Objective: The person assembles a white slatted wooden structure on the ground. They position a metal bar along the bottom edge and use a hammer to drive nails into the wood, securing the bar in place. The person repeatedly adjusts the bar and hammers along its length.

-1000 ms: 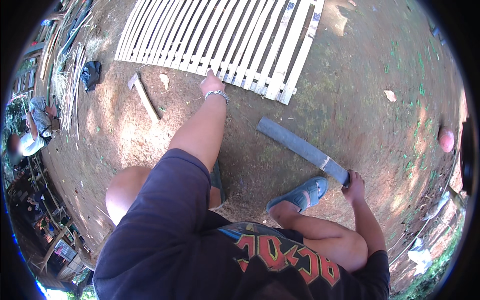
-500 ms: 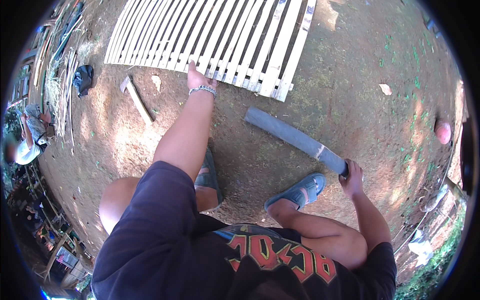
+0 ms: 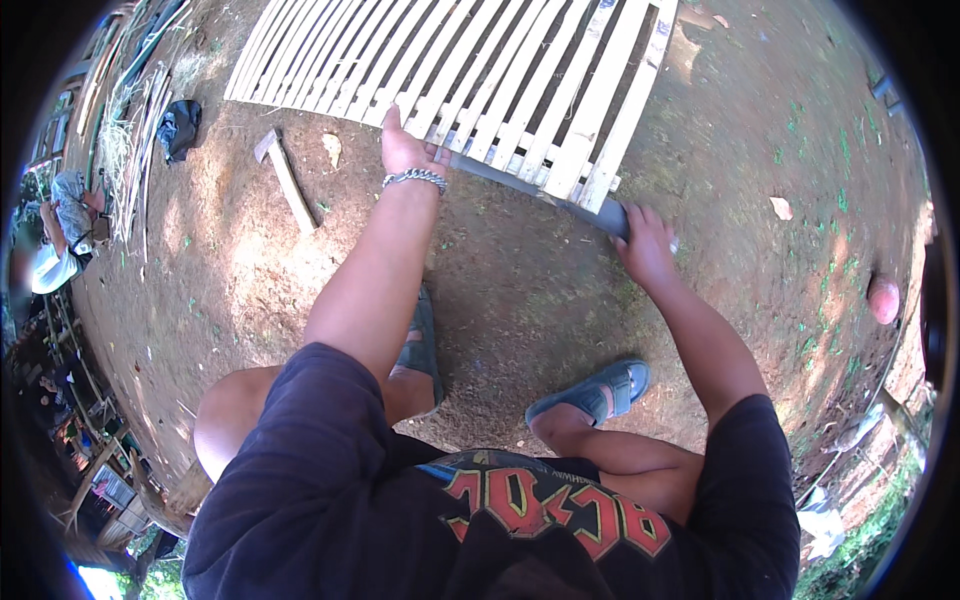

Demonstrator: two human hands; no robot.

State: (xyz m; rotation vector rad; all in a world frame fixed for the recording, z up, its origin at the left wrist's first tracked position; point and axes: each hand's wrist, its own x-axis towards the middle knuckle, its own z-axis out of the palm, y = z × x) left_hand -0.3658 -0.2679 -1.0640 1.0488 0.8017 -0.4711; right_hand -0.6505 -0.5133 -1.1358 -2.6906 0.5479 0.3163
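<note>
The right hand (image 3: 645, 245) is closing its grip around the handle of a long machete (image 3: 530, 190), arm reaching far. The blade is running left under the slatted bamboo panel (image 3: 480, 80). The left hand (image 3: 405, 150) is pressing flat and open on the panel's near edge.

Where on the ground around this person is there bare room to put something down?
Bare dirt lies right of the slatted panel, out toward the pink ball, with only a dry leaf. Another patch lies between the hammer and the left knee. It is crowded at the panel's near edge, where the left hand, right hand and long blade meet.
</note>
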